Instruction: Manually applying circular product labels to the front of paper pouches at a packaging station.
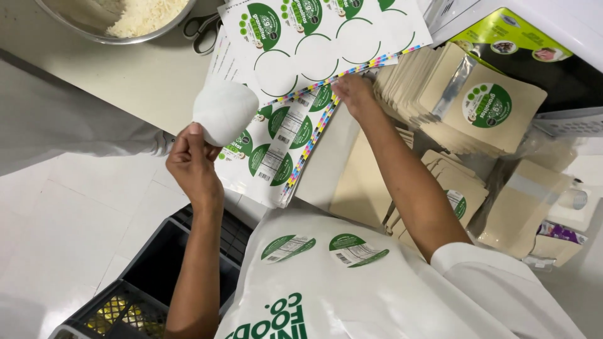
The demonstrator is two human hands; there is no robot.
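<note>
My left hand (pixel 191 166) is raised above the counter edge and pinches a round white label (pixel 224 111), blank side towards me. My right hand (pixel 355 94) reaches further out, its fingertips curled on the colour-striped edge of a label sheet (pixel 295 135) printed with round green and white labels. Another sheet (pixel 314 37) lies above it with several labels peeled away, leaving blank circles. Right beside my right hand sits a stack of tan pouches (pixel 440 94), the top one bearing a round green label. Two green labels (pixel 326 248) are stuck on my white apron.
A metal bowl (pixel 75 22) of white shredded food and scissors (pixel 204 28) sit at the far left of the counter. More tan pouches (pixel 521 207) lie to the right. A white bin (pixel 565 25) holds a green-topped package. A black crate (pixel 157 270) stands on the floor.
</note>
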